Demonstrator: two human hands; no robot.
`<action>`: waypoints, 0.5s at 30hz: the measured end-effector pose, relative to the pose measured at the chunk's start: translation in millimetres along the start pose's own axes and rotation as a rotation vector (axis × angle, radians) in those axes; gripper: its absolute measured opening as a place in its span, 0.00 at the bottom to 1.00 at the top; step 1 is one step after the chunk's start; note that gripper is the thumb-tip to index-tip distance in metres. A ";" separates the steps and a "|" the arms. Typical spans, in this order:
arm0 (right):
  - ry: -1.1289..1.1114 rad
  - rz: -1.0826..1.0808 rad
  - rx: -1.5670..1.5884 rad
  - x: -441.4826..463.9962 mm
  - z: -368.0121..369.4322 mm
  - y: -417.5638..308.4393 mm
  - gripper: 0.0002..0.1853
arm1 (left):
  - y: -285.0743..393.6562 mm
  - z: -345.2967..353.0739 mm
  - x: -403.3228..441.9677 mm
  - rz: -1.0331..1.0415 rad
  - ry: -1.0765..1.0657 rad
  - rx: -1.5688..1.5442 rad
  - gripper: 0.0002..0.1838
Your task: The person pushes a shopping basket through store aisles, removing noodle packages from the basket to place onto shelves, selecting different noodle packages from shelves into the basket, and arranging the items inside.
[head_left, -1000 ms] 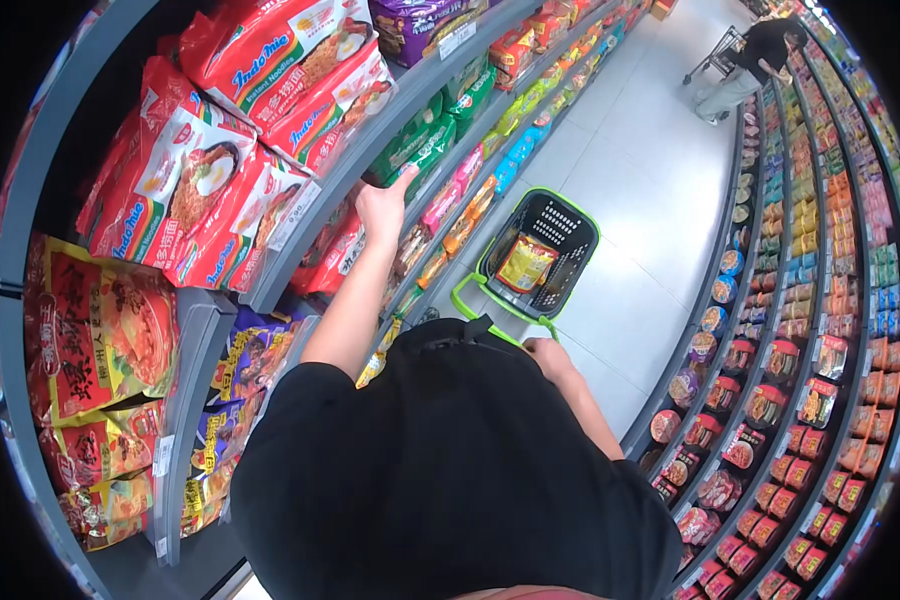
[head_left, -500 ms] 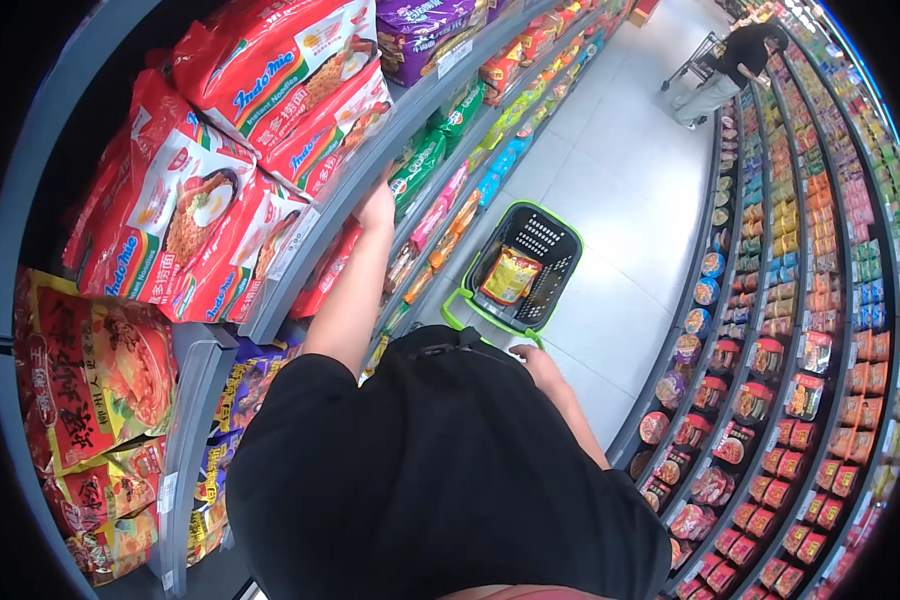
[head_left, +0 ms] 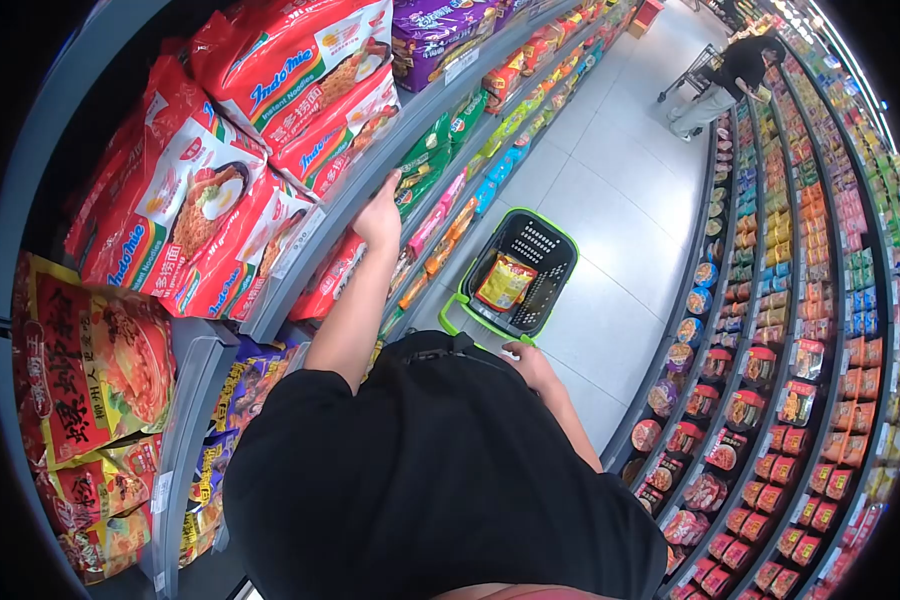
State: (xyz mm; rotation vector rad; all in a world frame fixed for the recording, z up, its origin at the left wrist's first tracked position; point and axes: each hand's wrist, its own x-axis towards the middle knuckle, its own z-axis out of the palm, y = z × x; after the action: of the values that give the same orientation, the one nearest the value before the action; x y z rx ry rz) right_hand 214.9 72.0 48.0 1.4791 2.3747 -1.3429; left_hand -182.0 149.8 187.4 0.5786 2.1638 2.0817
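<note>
My left hand (head_left: 378,214) is at the front edge of the left shelf, its fingers stretched upward along the edge beside green packets (head_left: 432,160) on the tier below. Nothing shows in it. Just above are large red Indomie instant noodle packs (head_left: 195,210). My right hand (head_left: 535,368) is in front of my body, partly hidden by my black shirt, close to the green handle (head_left: 485,322) of a black shopping basket (head_left: 555,290). Its visible fingers look loosely extended, and contact with the handle is unclear. A yellow and red packet (head_left: 507,282) lies in the basket.
Shelves of cup noodles and packets (head_left: 740,410) curve along the right side. Farther up the tiled aisle (head_left: 625,180), another person (head_left: 720,85) stands beside a trolley (head_left: 692,75). Large red and yellow noodle bags (head_left: 100,370) fill the near left shelf.
My left hand has come out from beneath the shelf edge and moved slightly upward, showing more of its fingers. My right hand shifts slightly left. The view has shifted a little.
</note>
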 end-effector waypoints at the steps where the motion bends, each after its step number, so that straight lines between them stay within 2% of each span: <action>1: 0.012 0.026 0.009 1.6 -4.0 -4.7 0.27 | 2.8 -2.6 -1.7 -0.001 0.000 -0.001 0.23; 7: 0.113 -0.045 0.031 25.2 -18.6 -18.2 0.27 | 7.2 -14.4 -12.5 -0.047 0.023 0.122 0.26; 11: 0.088 -0.054 0.045 35.7 -29.3 -38.9 0.28 | -8.1 -14.6 -17.6 0.059 0.080 -0.014 0.27; 13: 0.076 -0.075 0.033 41.0 -28.6 -45.5 0.28 | -8.4 -16.0 -23.2 0.193 0.113 0.117 0.27; 14: 0.064 -0.093 0.022 43.2 -28.3 -49.0 0.28 | -13.1 -18.2 -25.2 0.112 -0.001 0.070 0.27; 15: 0.066 -0.098 0.018 43.8 -28.7 -55.8 0.28 | -24.2 -15.4 -25.4 0.173 -0.004 0.119 0.30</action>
State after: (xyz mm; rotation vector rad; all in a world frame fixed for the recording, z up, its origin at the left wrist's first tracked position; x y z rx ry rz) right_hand 160.4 113.1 82.5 1.4517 2.5131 -1.3594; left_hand -168.4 126.9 159.7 0.8089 2.3240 2.0382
